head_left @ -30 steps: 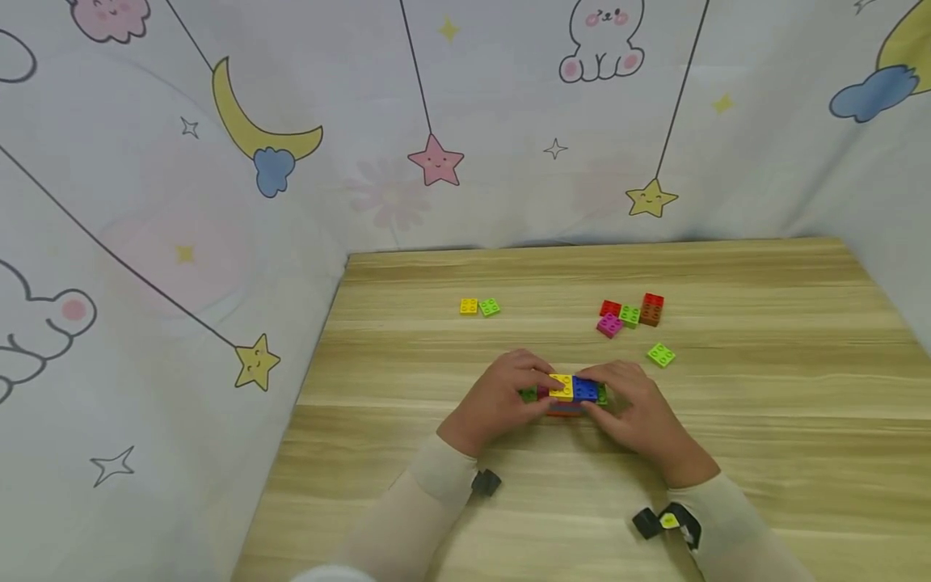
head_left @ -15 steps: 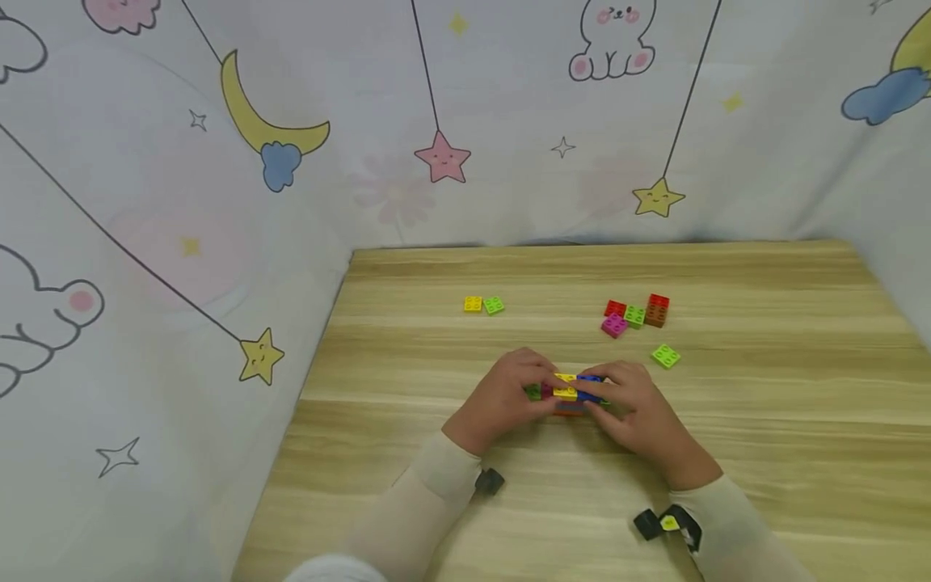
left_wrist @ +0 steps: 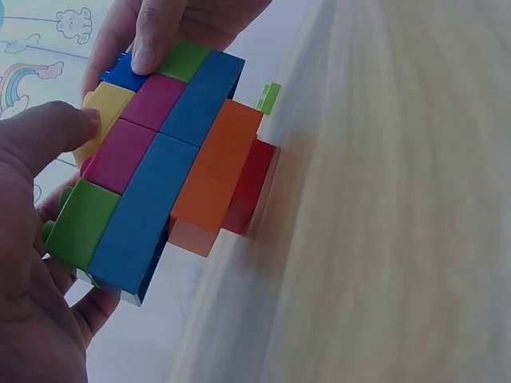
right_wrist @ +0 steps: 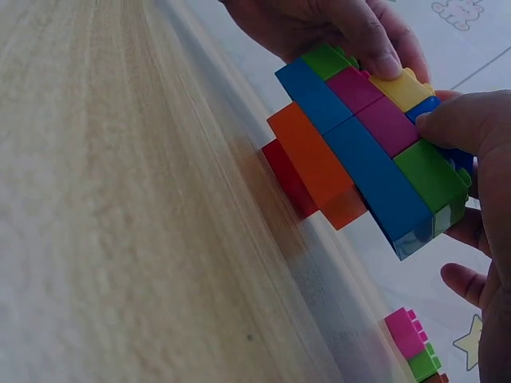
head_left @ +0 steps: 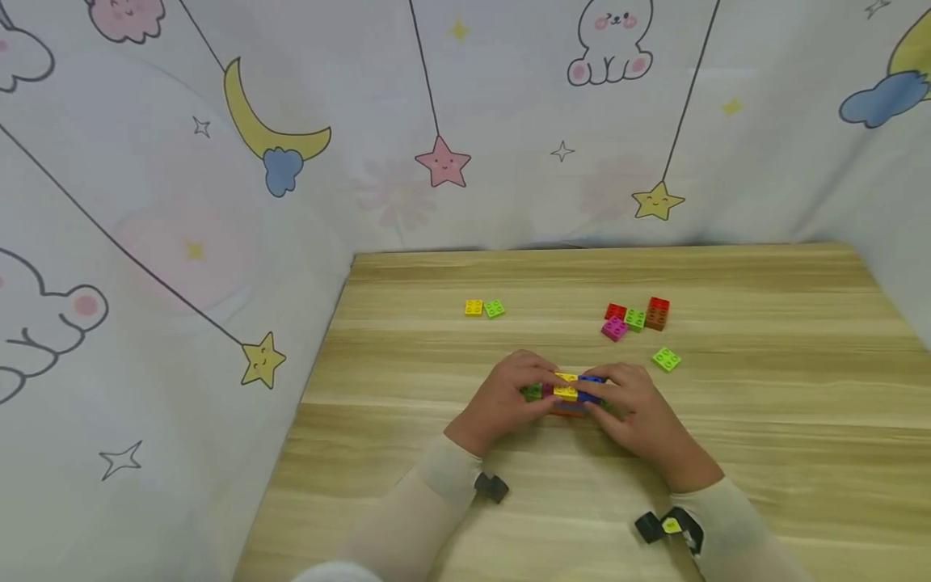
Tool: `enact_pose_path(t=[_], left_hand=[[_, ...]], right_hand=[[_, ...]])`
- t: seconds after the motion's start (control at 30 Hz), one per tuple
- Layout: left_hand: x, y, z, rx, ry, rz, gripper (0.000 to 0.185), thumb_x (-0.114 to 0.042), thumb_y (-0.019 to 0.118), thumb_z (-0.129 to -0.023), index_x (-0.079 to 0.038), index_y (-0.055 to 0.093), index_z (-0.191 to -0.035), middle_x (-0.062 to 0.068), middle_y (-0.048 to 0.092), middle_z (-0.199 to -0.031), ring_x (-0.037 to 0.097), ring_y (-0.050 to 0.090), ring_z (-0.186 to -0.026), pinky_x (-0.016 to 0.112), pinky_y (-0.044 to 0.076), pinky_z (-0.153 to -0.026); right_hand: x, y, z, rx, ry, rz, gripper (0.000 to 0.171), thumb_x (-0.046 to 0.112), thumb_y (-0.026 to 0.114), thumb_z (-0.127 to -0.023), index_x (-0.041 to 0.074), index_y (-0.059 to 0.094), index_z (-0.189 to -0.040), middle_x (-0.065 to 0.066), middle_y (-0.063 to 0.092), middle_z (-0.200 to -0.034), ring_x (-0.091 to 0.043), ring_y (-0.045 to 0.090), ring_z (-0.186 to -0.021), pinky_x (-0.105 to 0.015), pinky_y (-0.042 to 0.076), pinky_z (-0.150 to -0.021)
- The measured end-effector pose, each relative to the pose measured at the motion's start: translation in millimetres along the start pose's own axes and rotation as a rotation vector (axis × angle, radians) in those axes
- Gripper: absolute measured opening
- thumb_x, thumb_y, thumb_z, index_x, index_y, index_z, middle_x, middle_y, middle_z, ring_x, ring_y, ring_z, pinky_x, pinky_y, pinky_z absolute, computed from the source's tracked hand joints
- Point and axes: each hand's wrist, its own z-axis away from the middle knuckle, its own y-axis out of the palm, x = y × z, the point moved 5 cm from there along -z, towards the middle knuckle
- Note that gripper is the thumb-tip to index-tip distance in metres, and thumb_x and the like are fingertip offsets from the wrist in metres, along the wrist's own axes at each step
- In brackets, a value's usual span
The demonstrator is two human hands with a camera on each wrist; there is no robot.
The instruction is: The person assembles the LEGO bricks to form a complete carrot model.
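Hands were both wrapped around the same brick stack [head_left: 571,394], one at each end. Left hand [head_left: 503,399] had its thumb on the yellow brick and fingers curled under the green end, right hand [head_left: 637,411] pinched the opposite end with its thumb on the blue top brick. The stack sat on the tabletop [head_left: 764,420] on its red bottom brick, with orange, blue, then a pink/green layer and yellow plus blue up top. Further back on the right was a loose green brick [head_left: 666,359], and behind that a little cluster of bricks [head_left: 636,316] in red, green, pink and brown. Over to the left, a yellow and green pair [head_left: 483,308] lay side by side.
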Motion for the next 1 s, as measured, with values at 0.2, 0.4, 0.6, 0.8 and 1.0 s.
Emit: enact_pose_path(t=[0.2,0.4,0.6,0.8,1.0], left_hand=[[8.8,1.2,-1.7,-0.027,-0.090,0.123,0.026,-0.024,0.073,-0.089,-0.017,0.072,-0.114,-0.011,0.067,-0.113,0.007,0.057,-0.111,0.031,0.047,-0.097],[38.6,4.6,-7.0,-0.026,-0.392,0.323,0.028,-0.029,0.063,-0.096,-0.019,0.068,-0.122,-0.015,0.064,-0.120,0.012,0.060,-0.108,0.040,0.051,-0.089],[68.1,16.6,-32.4,-0.004,-0.507,0.413,0.033,-0.027,0.067,-0.094,-0.017,0.065,-0.126,-0.006,0.066,-0.121,0.017,0.064,-0.102,0.035,0.051,-0.090],[86.2,40.8,-65.3,0.082,-0.501,0.373,0.037,-0.029,0.072,-0.090,-0.021,0.067,-0.126,-0.011,0.065,-0.121,0.010,0.062,-0.104,0.032,0.053,-0.086],[93.7,61.3,-94.9,0.136,-0.418,0.249,0.044,-0.036,0.075,-0.086,-0.025,0.066,-0.127,-0.013,0.062,-0.124,0.008,0.057,-0.109,0.030,0.049,-0.090]], right_hand=[[-1,-6,3,-0.001,0.015,0.012,0.044,0.010,0.081,-0.077,0.023,0.072,-0.119,0.003,0.064,-0.117,-0.016,0.057,-0.108,-0.041,0.036,-0.095],[-4,-11,7,0.013,0.046,0.027,0.041,0.012,0.082,-0.077,0.021,0.073,-0.116,0.002,0.065,-0.115,-0.018,0.057,-0.108,-0.042,0.037,-0.096],[-5,-17,18,0.020,0.101,0.026,0.037,0.014,0.080,-0.079,0.022,0.074,-0.115,0.001,0.065,-0.116,-0.019,0.057,-0.109,-0.041,0.036,-0.097],[-8,-27,30,-0.025,0.105,0.049,0.044,0.009,0.081,-0.077,0.025,0.072,-0.118,0.004,0.064,-0.119,-0.018,0.056,-0.110,-0.039,0.036,-0.098],[-15,-35,36,-0.027,0.144,0.057,0.045,0.009,0.081,-0.078,0.027,0.072,-0.119,0.006,0.063,-0.120,-0.018,0.055,-0.112,-0.036,0.035,-0.099]])
